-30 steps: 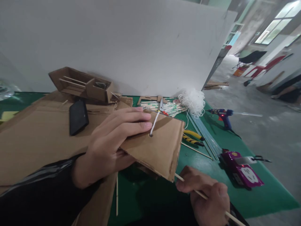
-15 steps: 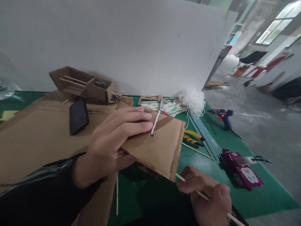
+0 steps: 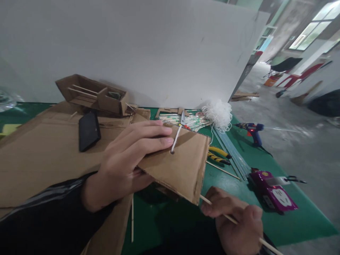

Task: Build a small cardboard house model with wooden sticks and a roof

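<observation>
My left hand (image 3: 124, 159) grips a folded brown cardboard piece (image 3: 180, 166) above the green table, fingers lying over its top and thumb beneath. A thin stick tip pokes up through a small hole (image 3: 172, 152) in the cardboard's upper face. My right hand (image 3: 236, 219) is closed on a long wooden stick (image 3: 228, 217) that runs from the lower right into the cardboard's near corner. The stick's part inside the cardboard is hidden.
A large flat cardboard sheet (image 3: 39, 156) carries a black phone (image 3: 89, 131) and a cardboard box model (image 3: 92, 95). Also on the green table (image 3: 292, 219): yellow pliers (image 3: 219, 156), glue sticks (image 3: 233, 156), a blue glue gun (image 3: 252, 131), white string (image 3: 217, 113), a purple device (image 3: 273, 193). A white board (image 3: 132, 49) stands behind.
My right hand has shifted slightly right and down along the stick. The left hand and cardboard have barely moved.
</observation>
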A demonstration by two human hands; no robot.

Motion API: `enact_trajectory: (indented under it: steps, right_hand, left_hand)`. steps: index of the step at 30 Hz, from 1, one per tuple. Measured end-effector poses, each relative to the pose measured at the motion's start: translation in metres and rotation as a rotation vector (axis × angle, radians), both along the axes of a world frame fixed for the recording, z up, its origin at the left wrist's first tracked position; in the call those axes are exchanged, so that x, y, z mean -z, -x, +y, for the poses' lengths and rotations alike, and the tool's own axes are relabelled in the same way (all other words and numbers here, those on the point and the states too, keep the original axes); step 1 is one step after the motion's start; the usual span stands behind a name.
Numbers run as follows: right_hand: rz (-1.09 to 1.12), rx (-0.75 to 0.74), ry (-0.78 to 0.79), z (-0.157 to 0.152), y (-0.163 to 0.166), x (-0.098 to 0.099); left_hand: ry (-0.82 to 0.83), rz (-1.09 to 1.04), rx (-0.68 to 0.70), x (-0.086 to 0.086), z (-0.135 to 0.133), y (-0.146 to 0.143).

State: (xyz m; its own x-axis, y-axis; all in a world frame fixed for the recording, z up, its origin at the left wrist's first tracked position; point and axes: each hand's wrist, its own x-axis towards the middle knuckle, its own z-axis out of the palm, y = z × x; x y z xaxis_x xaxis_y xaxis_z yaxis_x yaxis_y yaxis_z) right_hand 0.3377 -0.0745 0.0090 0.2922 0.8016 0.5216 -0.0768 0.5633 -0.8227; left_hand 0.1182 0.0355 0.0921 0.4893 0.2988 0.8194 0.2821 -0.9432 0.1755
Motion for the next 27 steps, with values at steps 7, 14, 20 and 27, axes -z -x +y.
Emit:
enact_trajectory:
  steps: [7,14,20,27]
  right_hand:
    - [-0.054,-0.008,-0.027,0.0019,0.0022,0.0007]
    - [-0.064,-0.030,-0.009,0.0022,0.0012,0.0004]
    - [-0.030,0.016,-0.018,0.0010,0.0040,0.0036]
    - [0.011,-0.022,-0.064,-0.0004,0.0026,0.0011]
  left_hand:
    - [-0.013,0.006,0.013,0.0002,0.0017,0.0003]
    - [0.003,0.004,0.007,0.0015,0.0025,0.0013]
    - [-0.014,0.014,0.014,0.0000,-0.0006,-0.0004]
    - [-0.010,0.027,0.017,-0.0007,-0.0008,-0.0016]
